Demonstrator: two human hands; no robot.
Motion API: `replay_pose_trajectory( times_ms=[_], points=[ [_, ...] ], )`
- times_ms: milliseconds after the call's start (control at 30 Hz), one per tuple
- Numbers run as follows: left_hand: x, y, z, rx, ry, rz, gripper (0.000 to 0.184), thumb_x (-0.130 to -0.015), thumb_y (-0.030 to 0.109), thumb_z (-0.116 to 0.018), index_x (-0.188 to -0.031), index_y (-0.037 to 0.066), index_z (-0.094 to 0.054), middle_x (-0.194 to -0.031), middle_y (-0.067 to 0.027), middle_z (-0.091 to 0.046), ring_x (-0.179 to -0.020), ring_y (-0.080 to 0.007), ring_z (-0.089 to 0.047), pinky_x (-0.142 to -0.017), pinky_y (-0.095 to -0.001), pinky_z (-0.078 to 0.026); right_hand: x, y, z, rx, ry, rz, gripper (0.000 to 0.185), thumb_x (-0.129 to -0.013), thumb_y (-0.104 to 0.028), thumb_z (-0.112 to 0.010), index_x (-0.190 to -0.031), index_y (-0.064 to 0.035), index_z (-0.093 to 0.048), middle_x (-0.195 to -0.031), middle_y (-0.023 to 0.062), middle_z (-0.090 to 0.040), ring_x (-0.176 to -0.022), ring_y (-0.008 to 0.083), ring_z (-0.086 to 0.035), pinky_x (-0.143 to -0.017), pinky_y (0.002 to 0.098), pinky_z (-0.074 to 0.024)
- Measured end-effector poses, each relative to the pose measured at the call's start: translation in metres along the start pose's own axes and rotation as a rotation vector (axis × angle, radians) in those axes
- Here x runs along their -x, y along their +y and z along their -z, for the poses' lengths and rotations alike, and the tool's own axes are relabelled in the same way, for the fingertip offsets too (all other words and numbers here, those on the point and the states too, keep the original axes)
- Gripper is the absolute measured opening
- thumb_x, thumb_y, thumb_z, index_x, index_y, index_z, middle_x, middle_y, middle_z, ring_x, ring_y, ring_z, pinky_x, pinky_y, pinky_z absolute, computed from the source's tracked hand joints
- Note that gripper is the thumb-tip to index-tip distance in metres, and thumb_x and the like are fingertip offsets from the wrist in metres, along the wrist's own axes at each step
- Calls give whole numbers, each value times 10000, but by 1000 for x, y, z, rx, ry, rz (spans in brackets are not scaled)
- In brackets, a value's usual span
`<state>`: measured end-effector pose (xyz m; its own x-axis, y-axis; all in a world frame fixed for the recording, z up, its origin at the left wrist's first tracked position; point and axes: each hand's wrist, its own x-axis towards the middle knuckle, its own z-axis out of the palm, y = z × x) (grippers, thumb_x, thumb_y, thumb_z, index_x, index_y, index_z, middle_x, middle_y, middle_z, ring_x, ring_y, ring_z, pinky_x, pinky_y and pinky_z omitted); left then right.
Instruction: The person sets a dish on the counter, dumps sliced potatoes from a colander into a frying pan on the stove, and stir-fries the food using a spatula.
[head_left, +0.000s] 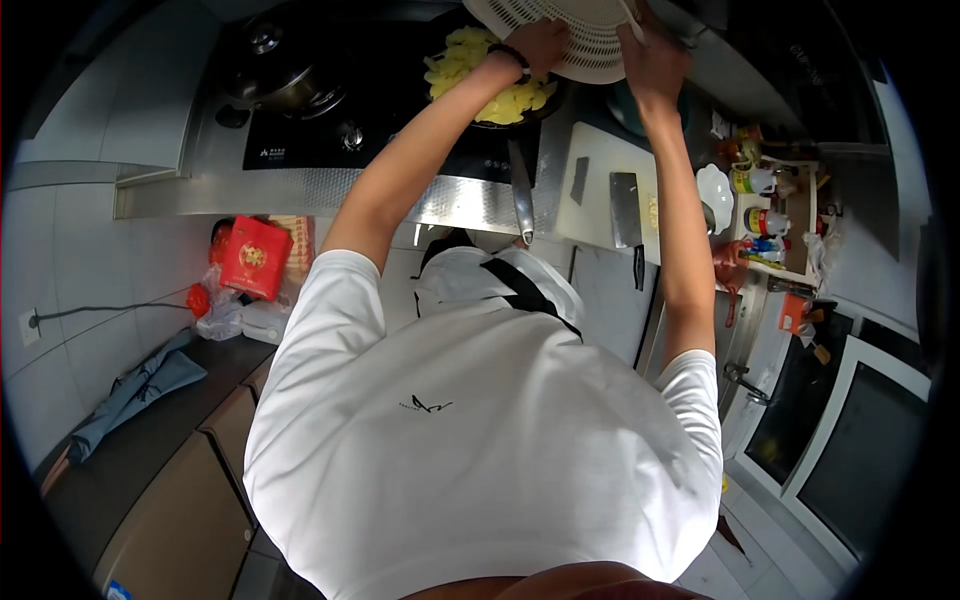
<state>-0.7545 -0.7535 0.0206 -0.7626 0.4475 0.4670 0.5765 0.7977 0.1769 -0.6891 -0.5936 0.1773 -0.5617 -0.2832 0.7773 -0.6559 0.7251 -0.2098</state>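
Note:
A cream-coloured slotted colander (597, 42) is tilted over the right side of a frying pan. My right hand (655, 65) is closed on its right rim. My left hand (540, 45), with a dark bracelet at the wrist, is at the colander's left edge with fingers curled against it; part of the grip is hidden. Yellow slices, which look like potato (465, 75), fill the pan below. The frying pan's handle (521, 195) points toward me over the counter edge. The top of the colander runs out of the view.
A lidded pot (275, 70) stands on the left of the black hob (385, 110). Right of the pan, a white chopping board (590, 215) bears a cleaver (625, 210). Beyond are a white bowl (714, 195) and a rack (800, 225) of bottles. A red bag (255, 258) sits at left.

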Motion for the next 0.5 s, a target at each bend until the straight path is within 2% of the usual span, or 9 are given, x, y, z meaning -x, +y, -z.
replay_pose_trajectory(
  times_ms=[33, 100, 133, 200, 233, 300, 433, 500],
  points=[
    [3, 2, 3, 0, -3, 2, 387, -797, 184, -606, -1164, 64, -576, -1231, -100, -529, -1124, -276, -531, -918, -387, -476, 1, 4, 0, -2, -2, -2, 156, -771, -84, -621, -762, 68, -589, -835, 248, -616, -762, 383, -615, -662, 428, -478],
    [7, 5, 15, -9, -346, 51, 387, -818, 205, -582, -1179, 68, -587, -1214, -93, -543, -1125, -273, -531, -914, -385, -479, 1, 12, 1, 100, -26, 51, 148, -773, -72, -620, -771, 73, -590, -820, 245, -619, -739, 378, -620, -639, 411, -485],
    [10, 8, 22, -9, -349, 52, 387, -818, 205, -582, -1179, 68, -587, -1214, -93, -543, -1125, -273, -531, -914, -385, -479, 1, 12, 1, 98, -26, 49, 148, -773, -72, -620, -771, 73, -590, -820, 245, -619, -739, 378, -620, -639, 411, -485],
    [17, 9, 29, -101, -205, 114, 309, -842, 190, -546, -1113, 55, -613, -1176, -86, -566, -1114, -274, -536, -906, -381, -481, 2, 12, 3, 86, -63, -16, 144, -778, -70, -620, -769, 72, -596, -804, 235, -626, -705, 375, -622, -609, 398, -491],
    [18, 7, 29, -99, -206, 116, 309, -842, 190, -546, -1113, 55, -613, -1176, -86, -566, -1114, -274, -536, -906, -381, -481, 2, 12, 3, 86, -66, -16, 144, -778, -70, -620, -769, 72, -596, -804, 235, -626, -705, 375, -622, -609, 398, -491],
    [14, -3, 27, -172, 94, -9, 413, -743, 201, -650, -1121, 46, -589, -1161, -98, -548, -1102, -263, -534, -884, -379, -484, 1, 12, -1, 102, 19, 57, 149, -785, -78, -621, -777, 69, -603, -822, 228, -639, -693, 372, -629, -594, 393, -496],
    [15, -14, 8, -117, 12, -63, 437, -741, 181, -639, -1151, 43, -578, -1197, -100, -542, -1109, -256, -531, -895, -370, -481, 4, 13, 0, 127, -105, -98, 160, -788, -90, -624, -795, 70, -613, -868, 227, -652, -737, 370, -640, -632, 392, -510],
    [30, -18, -6, -95, 228, -213, 240, -842, 160, -534, -1029, 45, -631, -1126, -83, -588, -1100, -275, -541, -902, -387, -481, 2, 17, 0, 139, -7, 11, 178, -778, -102, -637, -799, 72, -611, -920, 236, -651, -766, 383, -633, -660, 393, -514]
  ],
)
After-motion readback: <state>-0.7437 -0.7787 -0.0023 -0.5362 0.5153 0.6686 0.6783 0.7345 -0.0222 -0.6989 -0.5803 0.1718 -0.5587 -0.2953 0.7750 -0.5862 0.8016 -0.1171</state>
